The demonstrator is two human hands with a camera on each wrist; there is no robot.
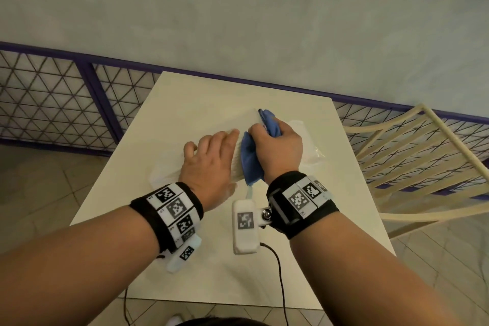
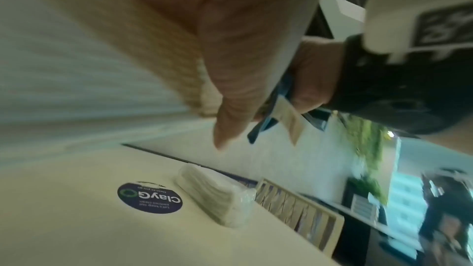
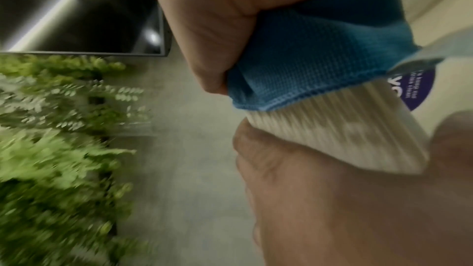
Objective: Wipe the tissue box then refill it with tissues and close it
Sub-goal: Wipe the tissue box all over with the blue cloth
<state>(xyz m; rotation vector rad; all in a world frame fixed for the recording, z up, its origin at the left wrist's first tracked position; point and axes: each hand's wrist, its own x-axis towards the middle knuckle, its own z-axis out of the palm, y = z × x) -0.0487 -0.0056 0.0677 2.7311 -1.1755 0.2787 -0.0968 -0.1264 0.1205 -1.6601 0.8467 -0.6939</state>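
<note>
Wiping: right hand (image 1: 277, 149) presses a bunched blue cloth (image 1: 250, 160) against the tissue box (image 1: 236, 160), fingers curled tight round the cloth.
Right hand detail: in the right wrist view the cloth (image 3: 314, 58) sits between palm and the ribbed white face of the box (image 3: 340, 132); fist closed on the fabric.
Left hand: left hand (image 1: 209, 160) lies over the left side of the box, thumb out toward the left, fingers bent over its top edge; grip looks like a steadying hold on the box, fingertips hidden in the head view.
Left wrist view: blurred, palm (image 2: 230, 27) close to the ribbed box side (image 2: 89, 58); a corner of blue cloth (image 2: 266, 122) hangs just past the thumb.
Tissue box place: middle of the white table (image 1: 185, 259), between both hands, long side running away from the person.
Tissue pack: plastic-wrapped stack of tissues (image 2: 217, 195) lies on the table to the right of the box, apart from it; partly hidden behind the right hand in the head view (image 1: 309, 151).
Sticker: round dark sticker (image 2: 149, 197) on the tabletop, just beside the pack.
Surroundings: cream slatted chair (image 1: 423, 153) right of the table; purple-framed mesh fence (image 1: 53, 95) behind.
Wrists: black bands with printed markers on both.
</note>
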